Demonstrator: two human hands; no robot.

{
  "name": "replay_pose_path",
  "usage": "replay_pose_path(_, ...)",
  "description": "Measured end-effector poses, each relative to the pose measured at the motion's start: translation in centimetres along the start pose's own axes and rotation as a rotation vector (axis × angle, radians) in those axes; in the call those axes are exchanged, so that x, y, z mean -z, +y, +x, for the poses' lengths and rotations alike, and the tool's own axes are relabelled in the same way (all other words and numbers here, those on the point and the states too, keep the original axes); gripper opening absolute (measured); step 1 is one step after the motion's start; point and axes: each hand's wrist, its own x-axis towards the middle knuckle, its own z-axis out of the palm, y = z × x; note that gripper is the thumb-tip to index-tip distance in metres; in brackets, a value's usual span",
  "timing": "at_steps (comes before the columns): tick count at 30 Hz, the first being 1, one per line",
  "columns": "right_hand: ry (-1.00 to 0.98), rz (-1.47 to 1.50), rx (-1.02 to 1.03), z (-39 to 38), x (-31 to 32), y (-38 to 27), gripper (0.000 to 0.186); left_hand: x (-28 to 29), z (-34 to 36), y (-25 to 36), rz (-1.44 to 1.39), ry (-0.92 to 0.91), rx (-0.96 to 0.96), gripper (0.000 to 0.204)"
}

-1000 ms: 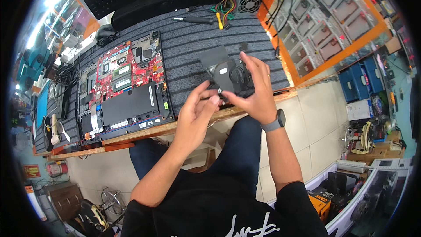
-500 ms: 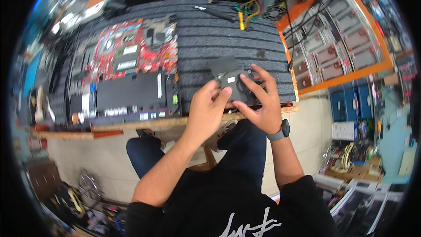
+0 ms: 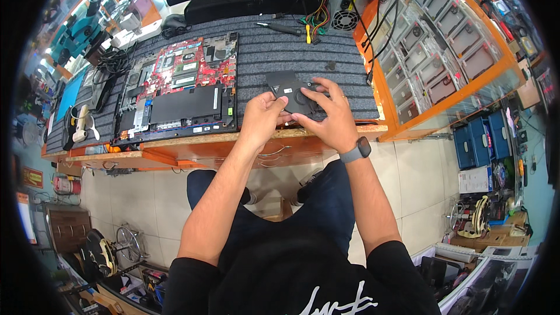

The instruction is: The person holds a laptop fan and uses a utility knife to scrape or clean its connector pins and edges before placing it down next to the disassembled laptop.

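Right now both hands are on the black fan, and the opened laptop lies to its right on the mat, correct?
Not quite. Both the left hand and right hand are on the black fan, but the head view shows the opened laptop lying to its left on the mat.

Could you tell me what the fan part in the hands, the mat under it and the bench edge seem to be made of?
Black fan part, held by the left hand and right hand: probably matte plastic, dull with no glint, though thin metal cannot be ruled out.
Grey mat: ribbed, carpet-like fabric or rubber, with fine parallel lines.
Bench edge: varnished wood, orange-brown and glossy.
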Motion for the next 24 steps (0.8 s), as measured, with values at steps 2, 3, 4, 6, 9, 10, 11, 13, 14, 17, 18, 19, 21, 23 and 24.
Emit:
replay_pose_path(2,0.061,0.064,0.016,-0.5,0.0,0.9,0.036,0.0,0.0,-0.1,0.026,-0.002,0.004,0.022)
replay_pose_path(3,0.062,0.111,-0.053,-0.8,0.8,0.8,0.035,-0.4,-0.2,0.2,0.031,0.006,0.000,0.023)
replay_pose_path(4,0.073,0.143,-0.068,-1.0,1.0,0.8,0.036,-0.8,-0.6,0.5,0.042,0.015,-0.002,0.023)
replay_pose_path(6,0.096,0.212,-0.099,-0.9,1.1,0.9,0.038,-1.0,-1.0,1.0,0.052,0.023,0.012,0.024)
replay_pose_path(9,-0.038,0.131,-0.079,0.3,1.5,-0.4,0.064,-0.7,-1.3,1.0,0.024,0.023,0.069,0.025)
replay_pose_path(10,-0.082,0.087,-0.056,0.6,1.4,-0.6,0.073,-0.7,-1.4,1.0,0.008,0.017,0.073,0.025)
replay_pose_path(11,-0.129,0.064,-0.051,0.2,1.0,0.0,0.093,-0.7,-1.5,1.0,-0.008,0.011,0.076,0.025)
replay_pose_path(13,-0.173,0.017,-0.076,0.7,1.3,-0.2,0.092,-0.5,-1.2,1.0,-0.020,-0.027,0.083,0.032)
replay_pose_path(14,-0.195,-0.006,-0.089,0.7,1.4,-0.3,0.092,-0.4,-1.2,1.3,0.022,-0.023,0.105,0.034)
replay_pose_path(17,-0.183,-0.085,-0.122,0.9,1.9,0.3,0.093,-0.3,-2.2,2.0,0.158,-0.006,0.144,0.051)
replay_pose_path(18,-0.181,-0.115,-0.137,0.9,2.2,0.5,0.093,-0.5,-3.5,2.5,0.269,0.042,0.034,0.051)
replay_pose_path(19,-0.203,-0.132,-0.155,0.9,2.3,0.8,0.093,-1.0,-5.3,3.2,0.380,0.091,-0.078,0.052)
replay_pose_path(21,-0.125,-0.138,-0.134,0.6,2.8,1.1,0.088,0.1,-8.0,3.3,0.678,0.104,-0.289,0.052)
replay_pose_path(23,-0.003,-0.079,-0.127,0.0,3.9,2.2,0.070,2.9,-9.4,2.8,1.039,-0.004,-0.485,0.051)
replay_pose_path(24,0.082,-0.078,-0.126,-0.3,4.5,2.4,0.046,3.5,-9.8,2.4,1.127,0.006,-0.493,0.049)
